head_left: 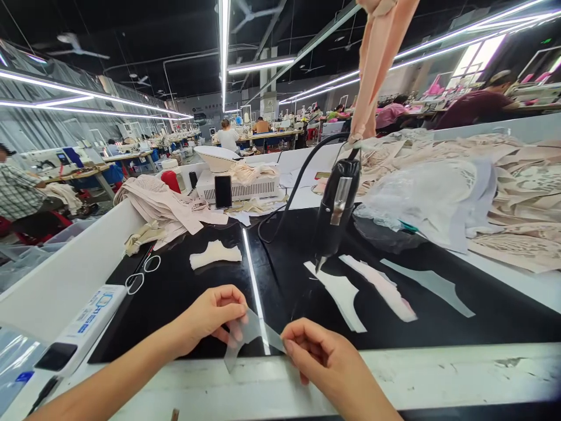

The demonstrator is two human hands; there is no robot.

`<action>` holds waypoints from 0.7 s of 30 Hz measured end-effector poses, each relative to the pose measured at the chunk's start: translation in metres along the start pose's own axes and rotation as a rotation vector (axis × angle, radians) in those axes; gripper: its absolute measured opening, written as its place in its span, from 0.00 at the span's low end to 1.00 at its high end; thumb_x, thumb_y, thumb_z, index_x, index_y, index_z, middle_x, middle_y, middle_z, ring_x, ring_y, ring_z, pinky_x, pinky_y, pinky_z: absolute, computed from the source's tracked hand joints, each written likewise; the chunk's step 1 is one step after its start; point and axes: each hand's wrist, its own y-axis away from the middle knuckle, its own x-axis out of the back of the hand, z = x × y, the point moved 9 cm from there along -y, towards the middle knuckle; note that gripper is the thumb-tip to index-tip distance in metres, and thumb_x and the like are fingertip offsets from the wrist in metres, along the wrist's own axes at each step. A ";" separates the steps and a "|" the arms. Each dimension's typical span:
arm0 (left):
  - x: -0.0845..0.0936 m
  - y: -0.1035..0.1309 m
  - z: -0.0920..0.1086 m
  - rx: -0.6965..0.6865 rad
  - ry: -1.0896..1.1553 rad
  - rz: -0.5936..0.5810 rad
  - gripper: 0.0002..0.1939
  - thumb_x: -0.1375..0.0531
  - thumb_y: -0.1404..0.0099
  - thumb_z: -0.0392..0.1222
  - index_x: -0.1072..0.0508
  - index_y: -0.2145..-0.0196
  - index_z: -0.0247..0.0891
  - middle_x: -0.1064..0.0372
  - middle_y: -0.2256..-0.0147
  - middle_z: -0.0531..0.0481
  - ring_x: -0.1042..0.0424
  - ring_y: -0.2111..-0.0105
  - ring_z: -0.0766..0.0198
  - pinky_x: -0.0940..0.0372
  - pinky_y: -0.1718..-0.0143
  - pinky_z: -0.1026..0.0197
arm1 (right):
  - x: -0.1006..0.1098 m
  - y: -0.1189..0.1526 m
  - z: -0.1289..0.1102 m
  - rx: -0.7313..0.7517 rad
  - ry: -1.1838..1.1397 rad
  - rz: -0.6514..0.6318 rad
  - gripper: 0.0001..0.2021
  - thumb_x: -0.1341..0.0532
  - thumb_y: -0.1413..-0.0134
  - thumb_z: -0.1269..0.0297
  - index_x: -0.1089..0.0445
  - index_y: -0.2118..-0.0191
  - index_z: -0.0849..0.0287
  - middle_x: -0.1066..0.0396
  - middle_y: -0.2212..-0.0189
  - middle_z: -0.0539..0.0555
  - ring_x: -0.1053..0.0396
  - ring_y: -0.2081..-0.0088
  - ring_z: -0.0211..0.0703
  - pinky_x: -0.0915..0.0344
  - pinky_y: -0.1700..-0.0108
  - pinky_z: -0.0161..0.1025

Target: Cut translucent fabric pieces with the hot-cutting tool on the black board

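The left hand (225,316) and the right hand (326,365) each pinch one end of a translucent fabric piece (249,324), which hangs between them above the near edge of the black work mat (166,304). Because this piece looks very thin, uneven pulling could stretch or crease it, and a loose pinch could let it slip down. Beyond the right hand, a black handheld tool (337,204) hangs with its tip at the white cut pieces (342,292); if hot, careless contact may burn fingers or mark cloth.

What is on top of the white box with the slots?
A white tray and some beige cloth show on the box. Whatever may lie beneath the cloth is covered.
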 end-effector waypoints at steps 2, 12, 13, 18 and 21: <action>0.003 0.000 0.000 0.003 -0.007 0.013 0.16 0.33 0.43 0.50 0.32 0.67 0.37 0.29 0.68 0.53 0.28 0.75 0.67 0.32 0.75 0.66 | -0.002 -0.001 -0.002 0.026 0.022 0.006 0.07 0.37 0.51 0.59 0.28 0.73 0.55 0.41 0.80 0.44 0.41 0.77 0.36 0.38 0.73 0.32; 0.016 0.000 0.002 -0.034 -0.083 0.036 0.14 0.35 0.44 0.49 0.31 0.68 0.37 0.31 0.69 0.54 0.29 0.73 0.67 0.34 0.73 0.66 | -0.009 -0.002 -0.017 0.176 0.257 0.052 0.07 0.42 0.49 0.62 0.28 0.74 0.54 0.35 0.79 0.46 0.38 0.75 0.38 0.41 0.71 0.34; 0.017 0.000 0.003 -0.048 -0.098 0.037 0.14 0.35 0.44 0.49 0.31 0.68 0.37 0.32 0.70 0.54 0.30 0.72 0.67 0.34 0.73 0.66 | -0.009 -0.002 -0.018 0.178 0.271 0.054 0.07 0.42 0.49 0.62 0.28 0.74 0.54 0.34 0.78 0.46 0.38 0.75 0.38 0.41 0.71 0.34; 0.022 -0.001 0.011 -0.134 -0.173 0.050 0.12 0.34 0.45 0.47 0.27 0.69 0.36 0.34 0.72 0.54 0.33 0.70 0.66 0.33 0.71 0.65 | -0.014 0.000 -0.021 0.220 0.318 0.054 0.08 0.44 0.49 0.65 0.29 0.74 0.54 0.31 0.77 0.47 0.35 0.74 0.37 0.40 0.70 0.33; 0.026 -0.002 0.013 -0.178 -0.223 0.062 0.11 0.34 0.46 0.46 0.26 0.69 0.36 0.34 0.72 0.54 0.36 0.72 0.67 0.36 0.72 0.65 | -0.018 0.002 -0.022 0.278 0.322 0.037 0.08 0.45 0.47 0.66 0.29 0.73 0.54 0.29 0.75 0.47 0.33 0.73 0.37 0.38 0.68 0.33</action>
